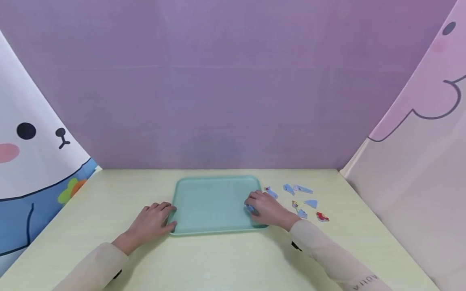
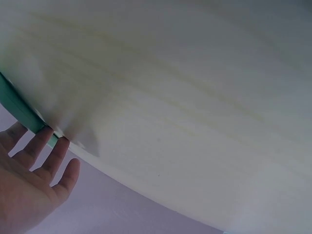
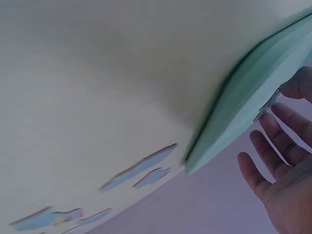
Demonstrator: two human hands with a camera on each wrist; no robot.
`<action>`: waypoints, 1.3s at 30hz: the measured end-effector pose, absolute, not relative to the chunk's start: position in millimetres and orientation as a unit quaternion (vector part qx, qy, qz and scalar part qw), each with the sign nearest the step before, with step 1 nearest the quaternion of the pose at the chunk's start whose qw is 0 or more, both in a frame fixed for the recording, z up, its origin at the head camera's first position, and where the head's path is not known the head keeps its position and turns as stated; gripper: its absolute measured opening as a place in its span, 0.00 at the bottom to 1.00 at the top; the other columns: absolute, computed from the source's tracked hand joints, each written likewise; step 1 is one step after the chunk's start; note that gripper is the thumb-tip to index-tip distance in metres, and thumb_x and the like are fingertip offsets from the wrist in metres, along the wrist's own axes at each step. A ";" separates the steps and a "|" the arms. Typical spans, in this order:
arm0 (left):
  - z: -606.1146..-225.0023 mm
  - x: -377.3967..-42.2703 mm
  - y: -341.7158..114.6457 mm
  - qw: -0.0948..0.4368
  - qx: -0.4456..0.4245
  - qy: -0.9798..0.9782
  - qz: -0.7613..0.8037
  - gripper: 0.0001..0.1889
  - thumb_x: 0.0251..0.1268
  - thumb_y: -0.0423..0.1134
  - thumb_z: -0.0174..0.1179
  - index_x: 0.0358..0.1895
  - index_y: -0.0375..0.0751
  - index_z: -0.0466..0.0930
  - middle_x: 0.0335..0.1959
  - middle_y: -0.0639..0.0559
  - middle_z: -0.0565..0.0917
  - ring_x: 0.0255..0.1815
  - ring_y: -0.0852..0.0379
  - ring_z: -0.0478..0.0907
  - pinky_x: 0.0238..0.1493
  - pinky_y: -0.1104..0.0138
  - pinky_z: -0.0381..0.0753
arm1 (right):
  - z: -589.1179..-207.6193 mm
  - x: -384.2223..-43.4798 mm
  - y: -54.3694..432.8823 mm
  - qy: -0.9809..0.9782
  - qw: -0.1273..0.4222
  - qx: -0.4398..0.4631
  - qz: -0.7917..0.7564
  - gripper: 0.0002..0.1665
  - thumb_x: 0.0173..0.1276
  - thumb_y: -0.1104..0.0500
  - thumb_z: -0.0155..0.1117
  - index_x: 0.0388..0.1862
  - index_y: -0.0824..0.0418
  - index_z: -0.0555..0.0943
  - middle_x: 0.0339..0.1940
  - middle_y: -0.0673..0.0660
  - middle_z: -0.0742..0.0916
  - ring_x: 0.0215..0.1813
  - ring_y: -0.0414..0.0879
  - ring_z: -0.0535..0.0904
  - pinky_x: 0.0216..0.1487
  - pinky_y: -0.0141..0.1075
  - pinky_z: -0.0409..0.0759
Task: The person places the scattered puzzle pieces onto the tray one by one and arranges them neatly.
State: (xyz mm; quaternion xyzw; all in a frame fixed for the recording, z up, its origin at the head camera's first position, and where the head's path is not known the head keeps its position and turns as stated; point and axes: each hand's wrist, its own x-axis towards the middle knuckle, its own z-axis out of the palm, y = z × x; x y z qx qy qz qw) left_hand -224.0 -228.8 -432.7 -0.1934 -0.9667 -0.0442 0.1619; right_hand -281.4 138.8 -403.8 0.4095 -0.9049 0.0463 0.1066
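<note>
A pale green rectangular tray (image 1: pixel 212 204) lies on the table. At its left rim rests my left hand (image 1: pixel 153 223), thumb and fingertips touching the edge; the left wrist view shows the fingers (image 2: pixel 57 158) spread along the green rim. My right hand (image 1: pixel 267 208) is over the tray's right side and pinches a small flat blue puzzle piece (image 1: pixel 249 208) between thumb and fingers. In the right wrist view this piece (image 3: pixel 268 105) is seen edge-on above the tray wall (image 3: pixel 229 117), with the other fingers extended.
Several flat irregular pieces lie right of the tray: blue ones (image 1: pixel 311 203), a long one (image 1: pixel 303 189), one with yellow (image 1: pixel 295 205) and a red one (image 1: pixel 322 217). A purple cloth (image 1: pixel 218 89) hangs behind the table, with printed curtains (image 1: pixel 415 173) at both sides.
</note>
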 end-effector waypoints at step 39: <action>-434.3 -224.5 -227.3 0.151 -0.187 -0.970 -0.045 0.22 0.54 0.51 0.60 0.48 0.42 0.77 0.48 0.46 0.78 0.46 0.45 0.75 0.42 0.50 0.74 | -393.3 -331.7 31.0 -0.881 0.063 0.468 0.031 0.17 0.60 0.59 0.59 0.49 0.60 0.78 0.44 0.53 0.80 0.44 0.43 0.72 0.46 0.34 0.74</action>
